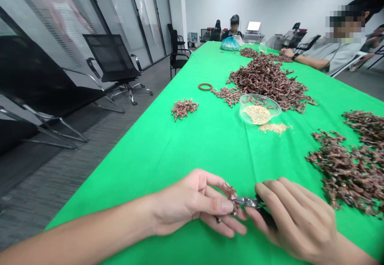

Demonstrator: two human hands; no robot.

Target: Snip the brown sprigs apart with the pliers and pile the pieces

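Note:
Pinched between the thumb and fingers of my left hand (pixel 195 201) is a small brown figurine-like piece (pixel 230 191), its exact shape partly covered by the fingers. My right hand (pixel 303 213) is wrapped round a pair of pliers (pixel 248 202) with dark handles. The narrow metal jaws point left and meet the brown piece at my left fingertips; I cannot tell whether they grip it. A small dark round bit (pixel 218 219) shows below my left thumb. Both hands are above the green cloth (pixel 168 177).
A clear plastic bowl (pixel 244 115) holds small gold bits, with more gold bits (pixel 276 128) spilled beside it. Brown pieces lie in a large heap (pixel 267 77), a right-hand heap (pixel 351 169) and a small pile (pixel 184 109). A brown ring (pixel 205 86) lies nearby. A co-worker (pixel 333 55) sits at right.

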